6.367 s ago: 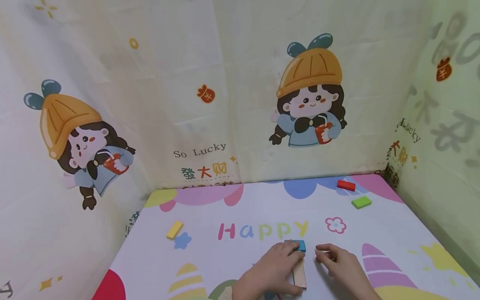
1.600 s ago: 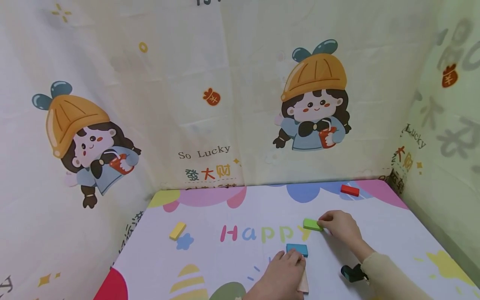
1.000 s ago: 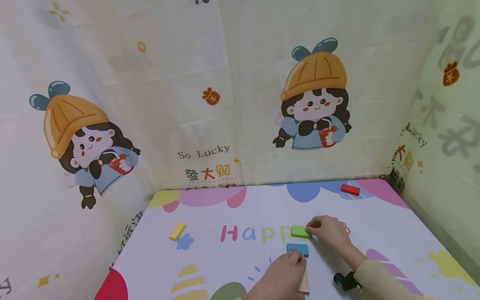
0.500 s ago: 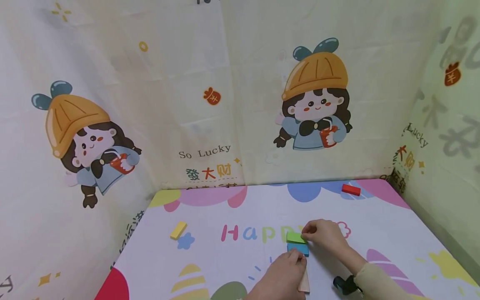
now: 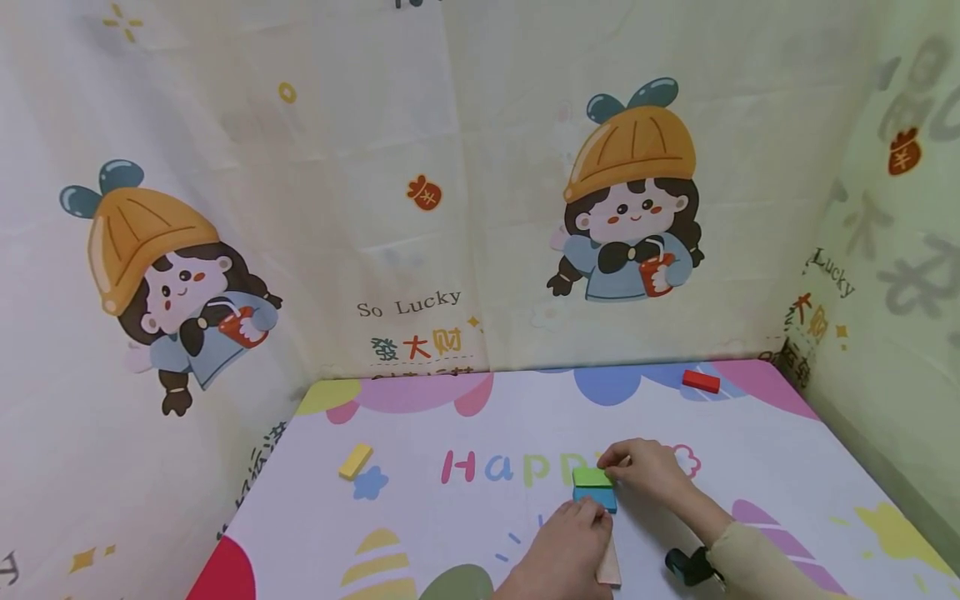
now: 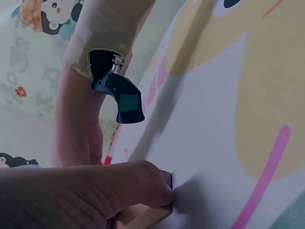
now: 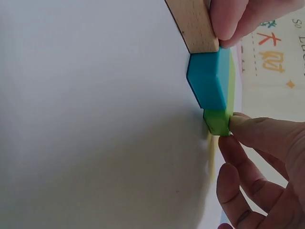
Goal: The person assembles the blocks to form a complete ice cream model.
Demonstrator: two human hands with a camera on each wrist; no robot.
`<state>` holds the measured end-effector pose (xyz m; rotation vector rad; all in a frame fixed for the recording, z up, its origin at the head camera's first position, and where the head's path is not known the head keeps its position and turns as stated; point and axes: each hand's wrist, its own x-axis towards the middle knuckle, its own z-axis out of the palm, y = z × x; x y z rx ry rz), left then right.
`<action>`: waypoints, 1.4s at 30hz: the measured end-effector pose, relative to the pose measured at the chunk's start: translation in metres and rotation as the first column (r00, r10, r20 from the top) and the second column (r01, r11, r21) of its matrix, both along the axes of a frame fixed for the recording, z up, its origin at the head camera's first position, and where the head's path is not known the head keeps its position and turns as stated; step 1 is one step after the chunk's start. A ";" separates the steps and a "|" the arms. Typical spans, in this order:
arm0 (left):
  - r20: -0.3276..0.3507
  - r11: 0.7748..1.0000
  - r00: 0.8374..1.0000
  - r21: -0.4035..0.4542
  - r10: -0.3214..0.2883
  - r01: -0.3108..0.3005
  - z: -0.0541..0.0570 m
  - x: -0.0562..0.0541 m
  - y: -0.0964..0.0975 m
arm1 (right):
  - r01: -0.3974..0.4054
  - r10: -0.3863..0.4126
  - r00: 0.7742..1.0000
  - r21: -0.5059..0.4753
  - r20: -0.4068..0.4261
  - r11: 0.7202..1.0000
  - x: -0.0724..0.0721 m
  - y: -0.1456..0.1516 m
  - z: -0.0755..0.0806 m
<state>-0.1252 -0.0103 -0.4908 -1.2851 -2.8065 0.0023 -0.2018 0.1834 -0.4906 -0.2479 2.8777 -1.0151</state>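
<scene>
Currently, the right grip (image 5: 651, 473) pinches one end of the green block (image 5: 590, 478), which lies against the blue block (image 5: 594, 499) on the tabletop (image 5: 420, 425); the left grip (image 5: 562, 550) clamps the wooden block (image 5: 610, 567).

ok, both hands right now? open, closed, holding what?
Left hand: closed, gripping the plain wooden block.
Right hand: closed, pinching the green block at its end.

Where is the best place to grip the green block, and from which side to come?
Probably the right end of the green block, approached from the right, where the right hand pinches: its near long side abuts the blue block, leaving this end free.
</scene>
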 end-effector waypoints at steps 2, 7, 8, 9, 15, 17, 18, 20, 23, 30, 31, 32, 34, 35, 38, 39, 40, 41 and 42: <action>0.010 1.000 1.000 -0.006 0.004 -0.004 0.000 -0.001 0.000 | -0.007 0.007 1.000 0.008 -0.003 1.000 0.000 0.000 0.000; 0.025 0.999 1.000 -0.029 0.016 -0.015 0.001 -0.002 0.000 | -0.005 0.005 1.000 0.008 0.016 1.000 -0.001 0.000 -0.002; 0.026 0.999 1.000 -0.033 0.018 -0.017 0.001 -0.002 0.000 | -0.004 0.004 1.000 0.005 0.020 1.000 -0.002 0.000 -0.002; 0.024 0.999 1.000 -0.038 0.019 -0.018 0.001 -0.002 0.000 | -0.002 0.002 1.000 0.002 0.026 1.000 -0.002 0.000 -0.003; -0.042 0.999 0.999 -0.048 0.019 -0.021 0.000 -0.002 0.000 | 0.008 -0.005 0.998 -0.037 0.063 0.999 -0.003 0.003 -0.004; -0.019 0.998 0.999 -0.048 0.029 -0.030 0.000 -0.002 0.000 | 0.005 -0.002 0.999 -0.042 0.050 0.999 -0.004 0.007 -0.005; 0.001 0.998 0.999 -0.050 0.035 -0.035 0.000 -0.002 0.000 | 0.002 0.000 0.999 -0.045 0.038 0.999 -0.004 0.009 -0.006; 0.047 0.997 0.998 -0.053 0.049 -0.047 -0.001 -0.002 0.000 | 0.001 -0.001 1.000 -0.037 -0.001 0.999 -0.006 0.016 -0.008; 0.088 0.997 0.994 -0.055 0.062 -0.057 -0.001 -0.003 0.000 | 0.031 -0.032 0.999 -0.017 -0.034 0.999 -0.010 0.030 -0.009; 0.072 0.997 0.995 -0.050 0.063 -0.060 -0.003 -0.003 0.000 | 0.138 -0.138 0.990 0.003 -0.009 0.990 -0.022 0.073 -0.015; 0.076 0.997 0.995 -0.047 0.065 -0.062 -0.003 -0.003 0.000 | 0.146 -0.146 0.989 0.005 -0.016 0.989 -0.024 0.080 -0.017; 0.080 0.997 0.995 -0.047 0.066 -0.063 -0.003 -0.003 0.000 | 0.153 -0.153 0.988 0.007 -0.019 0.988 -0.025 0.088 -0.017; 0.077 0.997 0.995 -0.045 0.064 -0.061 -0.005 -0.003 -0.001 | 0.171 -0.170 0.985 0.020 -0.030 0.985 -0.027 0.102 -0.018; 0.075 0.997 0.995 -0.046 0.063 -0.060 -0.005 -0.003 -0.001 | 0.182 -0.181 0.983 0.022 -0.034 0.983 -0.028 0.109 -0.017; 0.053 0.997 0.997 -0.061 0.054 -0.051 -0.008 -0.002 -0.001 | 0.236 -0.235 0.972 0.030 -0.032 0.971 -0.030 0.131 -0.015; 0.037 0.997 0.998 -0.066 0.051 -0.048 -0.009 -0.002 0.000 | 0.260 -0.259 0.965 0.037 -0.033 0.965 -0.030 0.138 -0.015; 0.027 0.996 0.998 -0.071 0.050 -0.048 -0.010 -0.002 0.000 | 0.282 -0.281 0.959 0.042 -0.029 0.959 -0.032 0.143 -0.015; 0.017 0.996 0.999 -0.076 0.051 -0.050 -0.010 -0.002 0.000 | 0.299 -0.298 0.954 0.048 -0.026 0.953 -0.033 0.149 -0.015; 0.013 0.995 0.998 -0.081 0.055 -0.054 -0.011 -0.001 0.001 | 0.315 -0.314 0.949 0.054 -0.026 0.948 -0.035 0.154 -0.015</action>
